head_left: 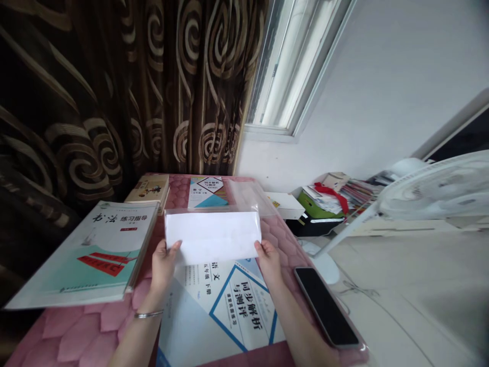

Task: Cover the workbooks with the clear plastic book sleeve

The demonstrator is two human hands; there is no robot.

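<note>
Between my hands is a white sheet of paper [214, 234] with clear plastic showing around its edges, held up above the table. My left hand [164, 262] pinches its lower left corner, thumb on the front face. At the lower right corner, my right hand [269, 262] grips it the same way. Beneath the sheet and my forearms lies a blue-and-white workbook [217, 316] with Chinese print. Just beyond the sheet's top edge rests a smaller blue-and-white book [208, 192], with a piece of clear plastic film [250, 196] to its right.
To the left lies a stack of books topped by a green-and-white one [110, 244], with a tan book [147, 189] behind it. A black phone [324, 306] sits near the right table edge. A white fan [431, 188] and a filled box [319, 204] stand beyond.
</note>
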